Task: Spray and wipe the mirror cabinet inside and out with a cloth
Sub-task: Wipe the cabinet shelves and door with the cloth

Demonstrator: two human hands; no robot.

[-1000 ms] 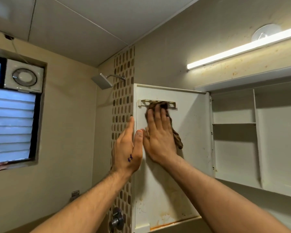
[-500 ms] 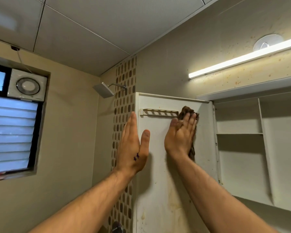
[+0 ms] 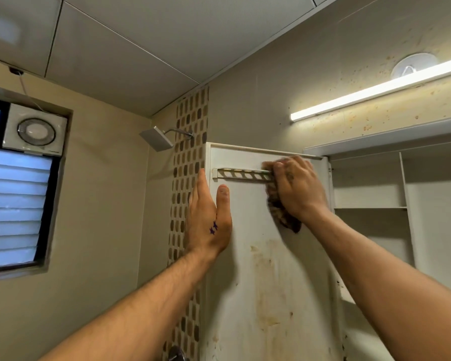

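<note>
The cabinet door stands swung open, its stained white inner face toward me. A slotted rack runs across its top. My right hand grips a brown patterned cloth and presses it against the door at the rack's right end, fingers curled over the cloth. My left hand holds the door's left edge, its fingers straight behind the edge and the thumb flat on the inner face. The open cabinet body with white shelves is at the right.
A shower head juts from the tiled strip left of the door. A louvred window and exhaust fan are at the left wall. A lit tube light hangs above the cabinet.
My right hand moved the cloth from the rack's middle to the right, then turned so its fingers curl leftward at the rack's right end. The view tilted up slightly. My left hand stays on the edge.
</note>
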